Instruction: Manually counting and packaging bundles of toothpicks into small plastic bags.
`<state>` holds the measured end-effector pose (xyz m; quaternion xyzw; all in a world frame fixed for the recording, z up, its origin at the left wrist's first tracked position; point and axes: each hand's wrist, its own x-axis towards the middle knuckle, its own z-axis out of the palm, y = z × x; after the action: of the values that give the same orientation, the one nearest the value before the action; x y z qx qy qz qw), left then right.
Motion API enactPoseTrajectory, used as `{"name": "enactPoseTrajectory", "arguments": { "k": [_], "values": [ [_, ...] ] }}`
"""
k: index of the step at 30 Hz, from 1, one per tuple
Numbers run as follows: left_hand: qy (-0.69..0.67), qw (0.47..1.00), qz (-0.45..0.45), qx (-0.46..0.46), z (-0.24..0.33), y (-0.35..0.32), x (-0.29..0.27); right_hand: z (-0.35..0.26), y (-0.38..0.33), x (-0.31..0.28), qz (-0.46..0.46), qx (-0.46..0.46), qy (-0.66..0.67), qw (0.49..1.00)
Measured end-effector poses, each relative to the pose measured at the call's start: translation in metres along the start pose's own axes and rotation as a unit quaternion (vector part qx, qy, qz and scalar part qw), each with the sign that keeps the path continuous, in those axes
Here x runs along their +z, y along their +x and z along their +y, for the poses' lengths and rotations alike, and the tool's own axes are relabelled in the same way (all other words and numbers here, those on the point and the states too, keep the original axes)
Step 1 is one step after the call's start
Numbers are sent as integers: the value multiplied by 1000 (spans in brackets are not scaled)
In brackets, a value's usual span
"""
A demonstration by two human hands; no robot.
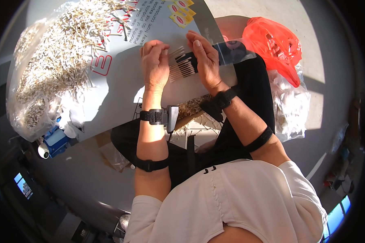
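Observation:
A row of cotton swabs (182,69) lies side by side between my two hands, with a few more fanned out just above it. My left hand (155,67) is closed at the left ends of the swabs, its fingers curled; what they hold, if anything, is hidden. On the other side, my right hand (207,65) has its fingers stretched out and close together, its palm side toward the swabs' right ends. A clear plastic bag (233,52) lies flat beyond my right hand, partly over a dark surface.
A big heap of loose cotton swabs (56,60) spills from a clear bag on the grey printed board (117,89) at left. Several yellow packets (181,12) lie at the far edge. A red plastic bag (271,44) sits at right. More swabs (196,127) are below, between my legs.

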<state>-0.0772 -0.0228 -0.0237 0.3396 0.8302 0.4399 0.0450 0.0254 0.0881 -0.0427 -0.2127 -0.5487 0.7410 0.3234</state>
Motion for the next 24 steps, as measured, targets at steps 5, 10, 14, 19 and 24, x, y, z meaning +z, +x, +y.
{"name": "enactPoseTrajectory", "arguments": {
  "k": [5,10,14,19,24],
  "values": [
    [-293,938,175,-62,3,-22,25,3,1,6,-21,-16,-29,999],
    [-355,917,168,-77,11,-17,36,5,-4,8,-32,-13,-32,999],
    [-443,876,167,-96,6,-19,31,4,-4,1,-11,-15,-30,999],
    [-417,884,195,-86,8,-19,32,2,11,3,-37,-56,-53,996],
    [-404,891,181,-98,9,-19,31,-1,6,-2,-90,-34,-115,989]
  ]
}}
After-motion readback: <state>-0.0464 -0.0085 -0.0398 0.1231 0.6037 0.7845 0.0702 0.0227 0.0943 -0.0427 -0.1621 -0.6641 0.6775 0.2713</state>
